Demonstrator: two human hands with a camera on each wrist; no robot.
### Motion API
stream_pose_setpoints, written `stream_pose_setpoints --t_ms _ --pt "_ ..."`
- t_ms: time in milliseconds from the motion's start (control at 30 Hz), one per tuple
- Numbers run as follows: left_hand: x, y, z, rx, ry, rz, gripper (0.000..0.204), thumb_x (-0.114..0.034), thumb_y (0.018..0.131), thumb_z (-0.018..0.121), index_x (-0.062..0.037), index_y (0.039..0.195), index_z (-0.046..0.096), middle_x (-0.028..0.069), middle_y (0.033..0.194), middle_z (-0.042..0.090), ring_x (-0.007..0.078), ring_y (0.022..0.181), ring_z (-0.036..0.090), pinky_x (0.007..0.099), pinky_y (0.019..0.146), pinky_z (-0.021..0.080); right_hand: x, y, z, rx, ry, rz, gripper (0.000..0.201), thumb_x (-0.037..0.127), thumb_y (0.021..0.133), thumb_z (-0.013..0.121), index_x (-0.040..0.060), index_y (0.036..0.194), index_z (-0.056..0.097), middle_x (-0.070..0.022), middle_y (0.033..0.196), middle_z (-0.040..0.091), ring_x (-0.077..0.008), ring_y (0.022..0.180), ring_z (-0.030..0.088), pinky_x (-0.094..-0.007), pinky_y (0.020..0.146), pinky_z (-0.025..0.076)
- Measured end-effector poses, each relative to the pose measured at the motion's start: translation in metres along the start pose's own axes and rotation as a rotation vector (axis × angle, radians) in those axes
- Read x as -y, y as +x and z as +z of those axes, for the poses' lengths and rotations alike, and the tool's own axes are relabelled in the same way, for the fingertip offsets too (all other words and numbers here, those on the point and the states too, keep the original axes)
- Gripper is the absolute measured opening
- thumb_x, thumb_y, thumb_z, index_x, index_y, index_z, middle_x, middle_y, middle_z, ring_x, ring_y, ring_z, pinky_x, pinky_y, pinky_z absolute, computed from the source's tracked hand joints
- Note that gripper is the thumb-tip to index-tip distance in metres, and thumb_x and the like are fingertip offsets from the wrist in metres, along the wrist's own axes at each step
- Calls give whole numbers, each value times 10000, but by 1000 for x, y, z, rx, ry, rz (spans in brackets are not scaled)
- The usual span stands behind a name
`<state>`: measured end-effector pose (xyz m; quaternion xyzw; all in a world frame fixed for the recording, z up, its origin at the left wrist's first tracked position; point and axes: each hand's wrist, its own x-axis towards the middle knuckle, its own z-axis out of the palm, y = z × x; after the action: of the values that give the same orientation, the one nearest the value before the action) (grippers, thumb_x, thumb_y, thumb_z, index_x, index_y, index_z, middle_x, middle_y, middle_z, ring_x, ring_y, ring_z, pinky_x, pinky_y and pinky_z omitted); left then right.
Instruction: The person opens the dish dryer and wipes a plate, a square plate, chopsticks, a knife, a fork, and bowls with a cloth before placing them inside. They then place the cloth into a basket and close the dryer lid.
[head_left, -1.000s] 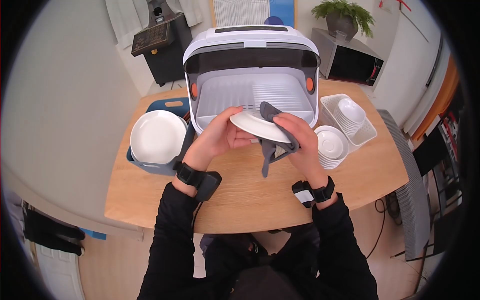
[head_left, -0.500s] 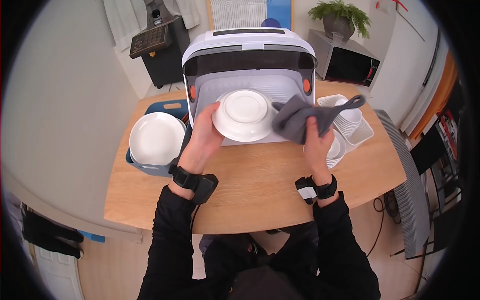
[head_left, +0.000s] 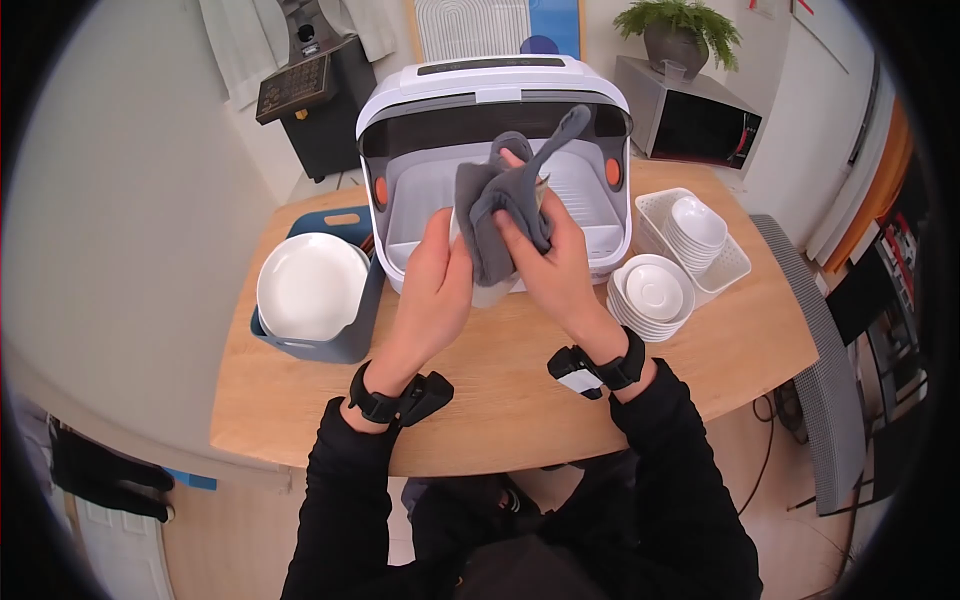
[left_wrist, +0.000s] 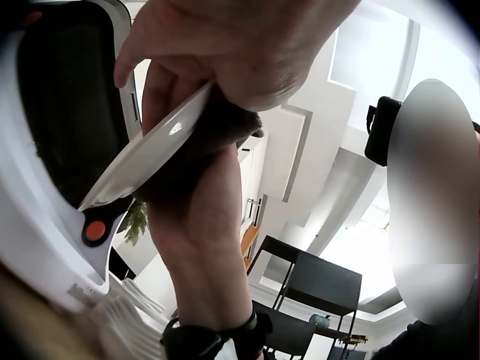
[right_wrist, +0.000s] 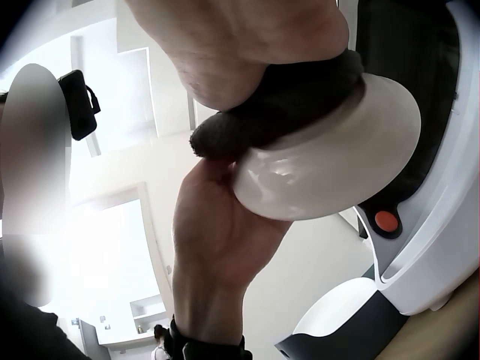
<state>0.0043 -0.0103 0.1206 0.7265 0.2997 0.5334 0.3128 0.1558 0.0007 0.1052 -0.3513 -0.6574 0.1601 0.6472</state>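
A white plate [right_wrist: 330, 157] is held up above the table, tilted, in front of the open white cabinet. In the head view a grey cloth [head_left: 487, 225] covers most of it. My left hand [head_left: 437, 285] grips the plate at its left edge. With my right hand [head_left: 560, 270] I grip the cloth against the plate, the thumb pressing on the cloth and a fingertip showing beyond a fold. The left wrist view shows the plate [left_wrist: 154, 154] edge-on, with the dark cloth bunched along one face.
The white cabinet [head_left: 600, 235], its dark lid raised, stands at the table's back. Left of it, a blue bin [head_left: 350, 340] holds white plates [head_left: 310, 285]. On the right are stacked saucers [head_left: 655, 290] and a white basket [head_left: 735, 270] of small bowls [head_left: 697, 225].
Half a second ago the cloth was off to the right and the plate's round face showed. My right hand has since brought the cloth leftward over the plate; the left hand keeps its hold.
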Motion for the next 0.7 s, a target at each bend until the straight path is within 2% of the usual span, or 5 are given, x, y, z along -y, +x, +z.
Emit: stream_pose_setpoints --t_ms 33,167,267,400,700 --pt "4 2 0 -5 -19 35 261 -105 995 391 28 1213 445 157 904 604 185 792 572 311 711 445 -2 3 1 34 2 -152 494 146 914 640 -5 1352 469 -174 1376 516 -206 1291 464 -312 1045 369" --pt "8 -1 0 88 188 39 243 -107 976 445 6 1186 488 166 757 584 358 790 578 398 828 456 4 8 -3 -50 369 133 442 195 951 602 -1 1330 483 -81 1283 567 -172 1193 518 -301 1016 395" --pt "4 3 -3 253 417 213 258 -151 994 474 -1 1200 513 126 876 624 301 884 598 371 918 427 3 13 -13 -187 556 520 429 300 969 574 29 1296 511 -28 1200 584 -132 1095 545 -267 950 417" --pt "11 0 -2 401 621 273 275 -146 954 537 -80 1220 565 76 1065 662 277 1092 575 526 1068 300 -21 18 -45 62 978 788 356 351 980 517 112 1237 576 -24 1178 621 -156 1060 593 -330 890 484" --pt "31 -2 -11 409 888 395 361 -234 907 631 -176 1261 594 29 1227 638 235 1226 536 535 1069 319 -51 4 -36 9 653 893 272 125 877 619 -21 1104 586 -108 985 665 -176 824 665 -288 646 541"
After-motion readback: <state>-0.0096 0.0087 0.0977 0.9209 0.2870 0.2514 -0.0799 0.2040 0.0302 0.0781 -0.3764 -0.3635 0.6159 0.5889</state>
